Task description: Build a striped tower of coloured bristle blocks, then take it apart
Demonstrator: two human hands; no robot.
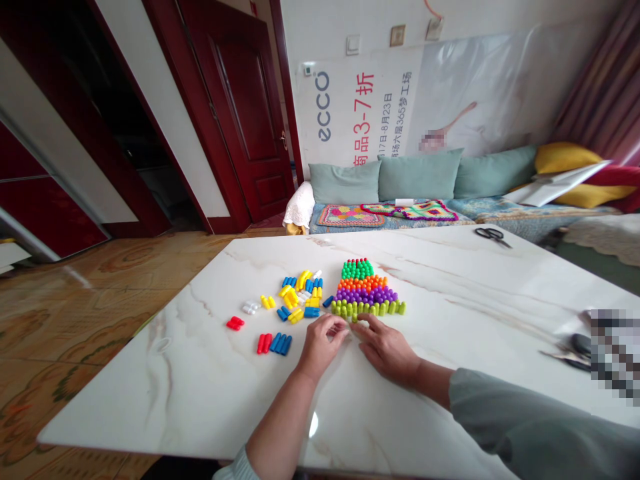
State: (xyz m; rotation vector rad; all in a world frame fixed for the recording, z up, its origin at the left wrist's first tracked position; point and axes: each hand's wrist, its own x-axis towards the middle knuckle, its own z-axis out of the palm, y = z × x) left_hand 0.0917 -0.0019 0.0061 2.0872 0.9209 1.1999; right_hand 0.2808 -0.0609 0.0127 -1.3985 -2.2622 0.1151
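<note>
My left hand (323,339) is closed in a pinch just in front of the coloured pieces; what its fingertips hold, if anything, I cannot make out. Close beside it, my right hand (387,348) reaches in from the right, its fingertips around a lime-green peg (355,317). That peg stands slightly in front of a row of upright lime-green pegs (383,309). Behind the row stand bands of purple pegs (370,295), orange pegs (365,284), green pegs (357,269) and red pegs (358,261), narrowing toward the back.
On the white marbled table (210,393), loose yellow pegs (291,297), blue pegs (281,344), red pegs (265,343) and white pegs (251,307) lie left of the rows. Black-handled scissors (493,235) lie at the far edge. Another dark-handled tool (575,350) lies at the right.
</note>
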